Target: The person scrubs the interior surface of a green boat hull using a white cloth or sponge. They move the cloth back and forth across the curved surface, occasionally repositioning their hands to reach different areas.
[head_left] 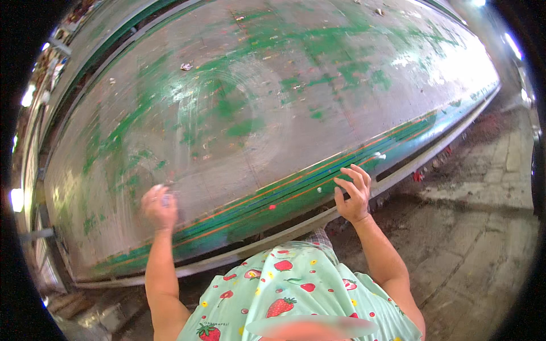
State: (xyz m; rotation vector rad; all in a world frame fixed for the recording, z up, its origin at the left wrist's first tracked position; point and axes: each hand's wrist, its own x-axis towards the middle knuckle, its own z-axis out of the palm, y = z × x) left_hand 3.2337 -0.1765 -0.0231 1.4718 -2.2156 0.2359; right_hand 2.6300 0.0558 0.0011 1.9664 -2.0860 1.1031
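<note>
A wide, worn green-and-grey belt-like surface (273, 113) stretches in front of me. Over its near left part is my left hand (160, 208), slightly blurred, its fingers curled in. A small greyish bit shows at those fingers, too unclear to name. My right hand (354, 194) hovers by the near edge with its fingers bent and apart, holding nothing. Just beyond it a small white scrap (379, 156) lies on the green border, which carries orange and blue lines. A pale bit (319, 190) and a red bit (272, 207) lie on that border too, between my hands.
A metal rail (296, 229) runs along the near edge, close to my body. Farther back, a crumpled scrap (186, 66) lies on the surface among scattered specks. Metal framework (42, 227) borders the left end. Stained concrete floor (472, 250) is at the right, with red debris (418, 176) beside the rail.
</note>
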